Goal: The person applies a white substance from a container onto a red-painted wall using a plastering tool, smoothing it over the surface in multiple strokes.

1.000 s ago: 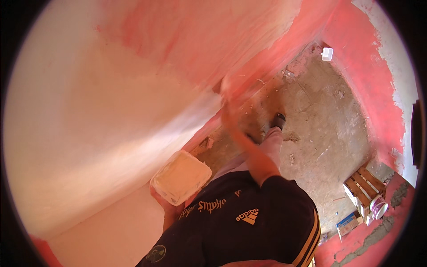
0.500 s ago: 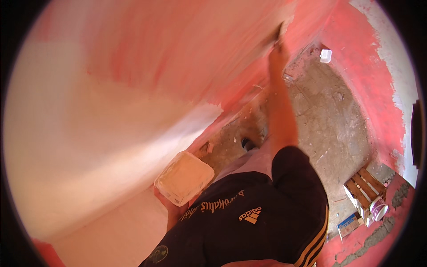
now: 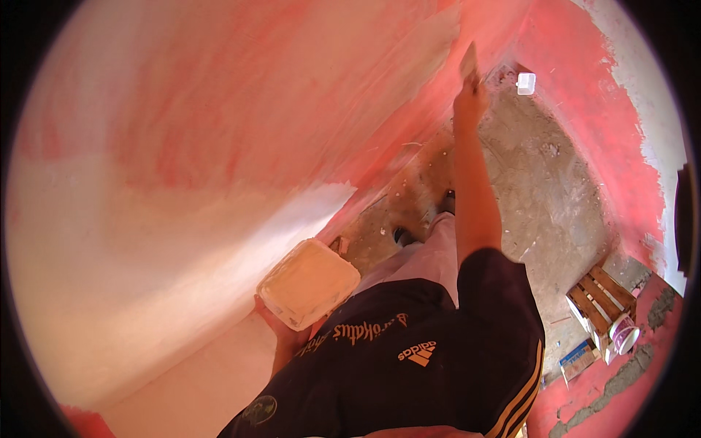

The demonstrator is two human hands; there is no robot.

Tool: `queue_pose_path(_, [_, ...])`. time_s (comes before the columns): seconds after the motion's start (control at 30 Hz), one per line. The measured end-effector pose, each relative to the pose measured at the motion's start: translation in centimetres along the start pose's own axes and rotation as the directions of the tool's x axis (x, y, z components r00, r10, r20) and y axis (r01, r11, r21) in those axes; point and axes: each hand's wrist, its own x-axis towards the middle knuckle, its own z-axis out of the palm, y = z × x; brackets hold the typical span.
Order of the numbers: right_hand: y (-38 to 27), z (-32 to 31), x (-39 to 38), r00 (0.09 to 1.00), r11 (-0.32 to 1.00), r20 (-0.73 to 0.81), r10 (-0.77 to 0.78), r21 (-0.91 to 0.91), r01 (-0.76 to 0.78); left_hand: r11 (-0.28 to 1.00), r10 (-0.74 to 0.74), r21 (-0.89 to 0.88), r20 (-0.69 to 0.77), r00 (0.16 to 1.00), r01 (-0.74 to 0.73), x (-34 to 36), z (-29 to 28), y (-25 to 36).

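Note:
My right hand (image 3: 469, 102) is closed on a flat scraper-like tool (image 3: 468, 64), raised at the wall (image 3: 292, 87), which carries streaky coats of pale filler or paint over red-pink. My left hand (image 3: 285, 325) grips a rectangular tub (image 3: 309, 281) of smooth cream-coloured paste from beneath; much of that hand is hidden by the tub. The tub is low beside my dark shirt, near the whitish lower part of the wall. The tool's exact kind is hard to tell.
A dusty concrete floor (image 3: 526, 168) runs along the wall. A small white container (image 3: 526, 83) lies at the far corner. A red-and-white wall (image 3: 599, 87) curves at the right. A slatted wooden crate (image 3: 599, 296), white-and-purple bucket (image 3: 624, 334) and blue carton (image 3: 577, 359) stand lower right.
My right hand swept from the middle of the wall up and rightward toward the far corner with the tool. The tub in my left hand shifted slightly right and up.

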Motion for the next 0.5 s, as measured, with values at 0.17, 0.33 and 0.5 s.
queue_pose_path(0.17, [5.5,1.9,-11.7,0.985,0.979,0.138,-0.104,-0.158,0.125,0.999,0.022,0.02,0.127,0.992,-0.024,0.4,0.2,0.1])
queue_pose_path(0.33, [11.6,-2.0,-33.3,0.8,0.993,0.596,0.075,-0.122,-0.002,0.999,0.029,0.019,0.011,1.0,-0.029,1.2,-3.7,-0.4])
queue_pose_path(0.5, [17.4,-1.9,-19.6,0.956,0.985,0.274,0.105,-0.16,-0.063,0.999,0.034,0.02,-0.054,0.998,-0.033,2.0,-8.2,-0.9])
